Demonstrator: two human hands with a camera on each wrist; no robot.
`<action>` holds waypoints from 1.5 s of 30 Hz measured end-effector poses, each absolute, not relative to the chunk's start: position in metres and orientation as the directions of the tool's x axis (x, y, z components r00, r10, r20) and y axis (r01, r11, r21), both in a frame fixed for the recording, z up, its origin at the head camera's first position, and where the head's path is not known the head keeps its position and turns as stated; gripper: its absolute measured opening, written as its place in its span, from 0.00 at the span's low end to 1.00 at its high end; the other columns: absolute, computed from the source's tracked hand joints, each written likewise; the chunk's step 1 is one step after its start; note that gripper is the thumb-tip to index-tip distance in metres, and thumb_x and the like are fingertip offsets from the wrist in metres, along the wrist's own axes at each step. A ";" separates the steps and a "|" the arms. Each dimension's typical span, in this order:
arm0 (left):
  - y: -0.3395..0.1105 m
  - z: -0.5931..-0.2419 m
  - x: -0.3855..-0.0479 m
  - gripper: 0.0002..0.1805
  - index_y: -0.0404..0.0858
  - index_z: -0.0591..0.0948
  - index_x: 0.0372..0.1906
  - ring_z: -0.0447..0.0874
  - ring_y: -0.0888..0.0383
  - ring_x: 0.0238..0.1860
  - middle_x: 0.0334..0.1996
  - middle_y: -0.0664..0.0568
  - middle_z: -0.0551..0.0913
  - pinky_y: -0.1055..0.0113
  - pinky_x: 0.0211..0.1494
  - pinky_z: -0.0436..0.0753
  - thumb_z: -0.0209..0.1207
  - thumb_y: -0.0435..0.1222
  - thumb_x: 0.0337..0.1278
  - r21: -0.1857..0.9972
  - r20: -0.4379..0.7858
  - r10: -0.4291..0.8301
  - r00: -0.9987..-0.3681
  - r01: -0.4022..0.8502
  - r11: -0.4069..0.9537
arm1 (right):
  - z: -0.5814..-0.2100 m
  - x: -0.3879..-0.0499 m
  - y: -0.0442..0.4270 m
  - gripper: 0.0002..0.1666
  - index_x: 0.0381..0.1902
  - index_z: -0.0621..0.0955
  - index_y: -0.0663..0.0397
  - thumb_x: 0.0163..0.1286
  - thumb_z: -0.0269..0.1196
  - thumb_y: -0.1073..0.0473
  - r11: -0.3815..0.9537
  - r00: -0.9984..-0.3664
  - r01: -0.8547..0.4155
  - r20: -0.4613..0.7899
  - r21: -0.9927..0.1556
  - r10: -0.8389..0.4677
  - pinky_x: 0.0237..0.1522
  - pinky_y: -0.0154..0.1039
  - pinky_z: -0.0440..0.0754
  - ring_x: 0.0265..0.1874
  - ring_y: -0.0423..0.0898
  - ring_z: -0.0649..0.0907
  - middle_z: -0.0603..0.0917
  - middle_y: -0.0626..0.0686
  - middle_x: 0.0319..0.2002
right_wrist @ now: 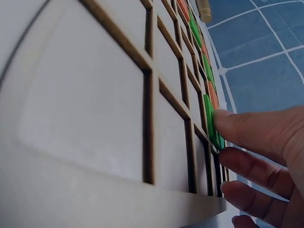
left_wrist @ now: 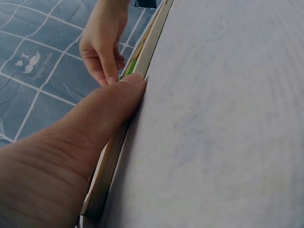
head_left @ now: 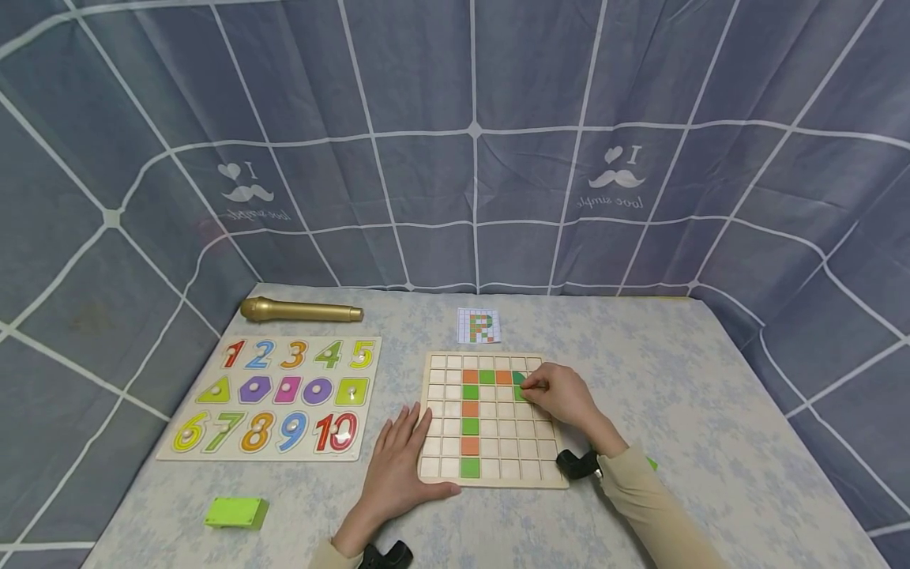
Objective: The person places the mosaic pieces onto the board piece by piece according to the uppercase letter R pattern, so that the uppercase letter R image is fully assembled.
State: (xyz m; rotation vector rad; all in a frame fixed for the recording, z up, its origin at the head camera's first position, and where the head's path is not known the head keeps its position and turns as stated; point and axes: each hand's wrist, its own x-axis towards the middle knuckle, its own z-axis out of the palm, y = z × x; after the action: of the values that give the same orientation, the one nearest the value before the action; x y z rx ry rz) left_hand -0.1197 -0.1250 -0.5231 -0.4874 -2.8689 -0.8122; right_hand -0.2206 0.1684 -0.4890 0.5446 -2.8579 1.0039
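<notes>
A square wooden grid board (head_left: 565, 474) lies on the table, with orange and green tiles forming a column and a top row. My right hand (head_left: 562, 391) is at the board's upper right, its thumb and fingertips pinching a green tile (right_wrist: 209, 118) in the cell below a dark green rounded tile (head_left: 518, 378). The fingertips partly cover that green tile. My left hand (head_left: 400, 462) rests with spread, straight fingers at the board's left edge. Its thumb (left_wrist: 114, 97) lies against the front edge.
A small printed pattern card (head_left: 479, 325) lies behind the board. To the left are a number and shape puzzle (head_left: 266, 395), a gold microphone (head_left: 302, 310) and a lime green box (head_left: 237, 512). Something green (head_left: 652, 464) peeks out by the right sleeve. Blue curtains (head_left: 412, 190) surround the table.
</notes>
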 end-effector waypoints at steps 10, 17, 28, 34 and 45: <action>-0.125 -0.524 -0.119 0.64 0.35 0.61 0.71 0.46 0.44 0.72 0.71 0.40 0.57 0.48 0.70 0.46 0.67 0.68 0.28 0.491 0.189 0.277 -0.942 0.335 0.804 | -0.494 -0.215 0.177 0.06 0.34 0.87 0.50 0.58 0.71 0.57 0.678 -0.940 -0.338 0.200 -0.652 -0.276 0.23 0.37 0.68 0.21 0.41 0.69 0.78 0.42 0.27; -0.125 -0.523 -0.120 0.64 0.34 0.62 0.71 0.47 0.43 0.72 0.70 0.40 0.57 0.48 0.70 0.46 0.67 0.69 0.28 0.486 0.190 0.275 -0.943 0.333 0.808 | -0.489 -0.204 0.189 0.07 0.34 0.87 0.50 0.57 0.71 0.57 0.685 -0.946 -0.321 0.251 -0.654 -0.204 0.23 0.37 0.69 0.22 0.41 0.71 0.81 0.42 0.30; -0.125 -0.523 -0.120 0.64 0.34 0.62 0.71 0.47 0.43 0.72 0.71 0.40 0.57 0.48 0.70 0.45 0.67 0.68 0.28 0.492 0.197 0.276 -0.941 0.338 0.802 | -0.487 -0.190 0.211 0.10 0.36 0.86 0.52 0.57 0.71 0.56 0.691 -0.967 -0.247 0.223 -0.679 -0.126 0.19 0.36 0.71 0.26 0.44 0.74 0.82 0.46 0.33; -0.125 -0.523 -0.120 0.64 0.35 0.62 0.71 0.47 0.44 0.72 0.71 0.40 0.57 0.48 0.70 0.46 0.67 0.68 0.28 0.493 0.198 0.274 -0.941 0.337 0.802 | -0.489 -0.186 0.220 0.12 0.36 0.87 0.51 0.57 0.72 0.53 0.700 -0.970 -0.230 0.220 -0.677 -0.106 0.22 0.37 0.72 0.28 0.44 0.74 0.83 0.47 0.35; -0.125 -0.523 -0.120 0.64 0.34 0.61 0.71 0.46 0.44 0.72 0.71 0.40 0.57 0.49 0.71 0.44 0.67 0.68 0.28 0.492 0.188 0.278 -0.942 0.335 0.804 | -0.491 -0.183 0.231 0.11 0.34 0.88 0.52 0.53 0.74 0.54 0.749 -0.976 -0.201 0.193 -0.631 -0.099 0.28 0.39 0.73 0.29 0.44 0.74 0.83 0.47 0.34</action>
State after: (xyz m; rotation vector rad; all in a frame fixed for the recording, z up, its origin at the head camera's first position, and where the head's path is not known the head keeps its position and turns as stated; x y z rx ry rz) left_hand -0.1196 -0.1248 -0.5229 -0.4910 -2.8810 -0.8160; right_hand -0.1832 0.2305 -0.4912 0.2420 -2.7983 1.0358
